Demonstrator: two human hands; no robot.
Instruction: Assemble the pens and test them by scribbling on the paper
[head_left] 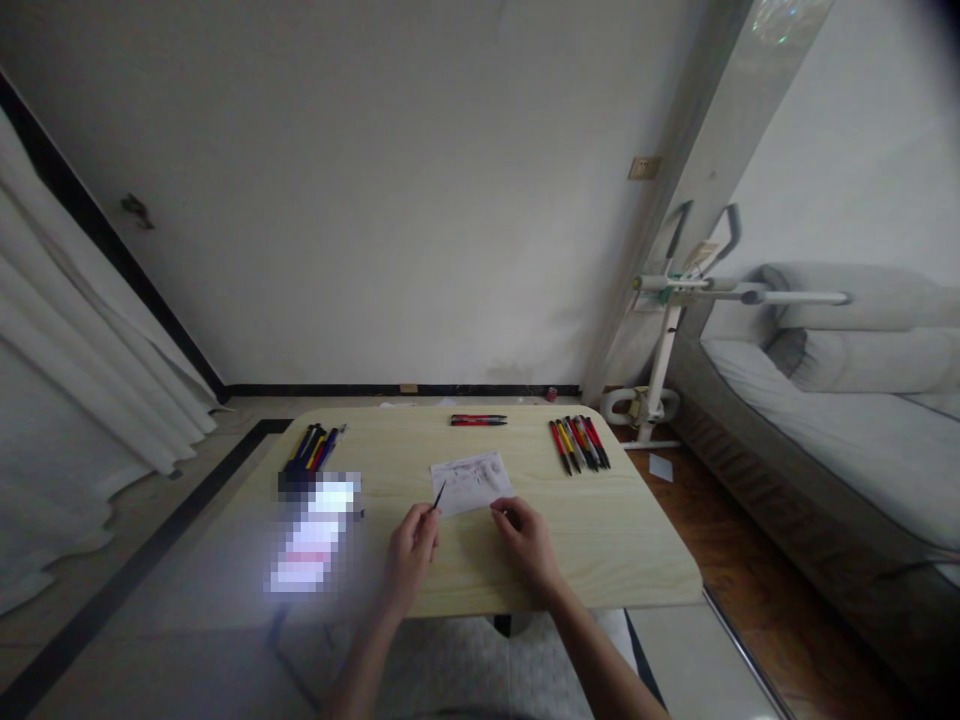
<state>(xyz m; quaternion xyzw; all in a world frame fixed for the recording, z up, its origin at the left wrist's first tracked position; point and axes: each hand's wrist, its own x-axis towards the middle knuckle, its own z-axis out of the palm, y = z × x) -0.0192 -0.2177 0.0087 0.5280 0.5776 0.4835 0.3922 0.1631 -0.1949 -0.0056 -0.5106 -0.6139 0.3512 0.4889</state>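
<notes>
Paper point(466, 484) on table point(622, 545); pens point(577, 443) left, right, behind

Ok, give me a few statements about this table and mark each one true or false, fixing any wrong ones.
1. The left hand holds a thin dark object. True.
2. The right hand is close to the paper. True.
3. The paper is blank. False: it carries dark marks.
4. Red pens lie near the table's far edge. True.
5. The pens on the right are all yellow. False: that right-hand group includes red ones.

Hands point(411, 542), thin dark stick point(440, 492), marked paper point(471, 484), pens point(566, 444)
</notes>
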